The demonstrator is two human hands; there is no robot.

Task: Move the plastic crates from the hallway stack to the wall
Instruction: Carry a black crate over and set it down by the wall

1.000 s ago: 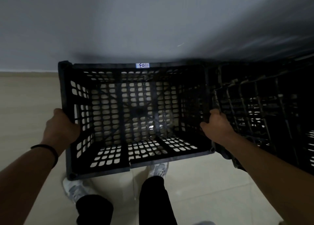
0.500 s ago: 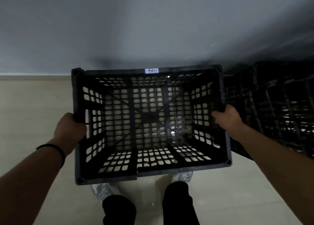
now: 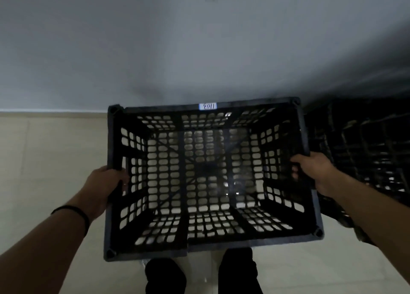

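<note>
I hold an empty black slotted plastic crate (image 3: 206, 248) in front of me, its open top facing up and a small white label on its far rim. My left hand (image 3: 104, 188) grips the handle slot of the crate's left wall. My right hand (image 3: 315, 171) grips the handle slot of the right wall, fingers curled inside. The crate's far rim is close to the grey wall (image 3: 177, 49). Another black crate (image 3: 363, 156) lies against the wall just to the right, dark and partly hidden by my right arm.
Pale tiled floor (image 3: 44, 156) stretches to the left of the crate up to the wall's base. My legs in dark trousers (image 3: 199, 273) stand directly below the crate's near edge.
The held crate has shifted right and nearer the wall, closing up beside the other crate. Both hands kept their grip on the side walls.
</note>
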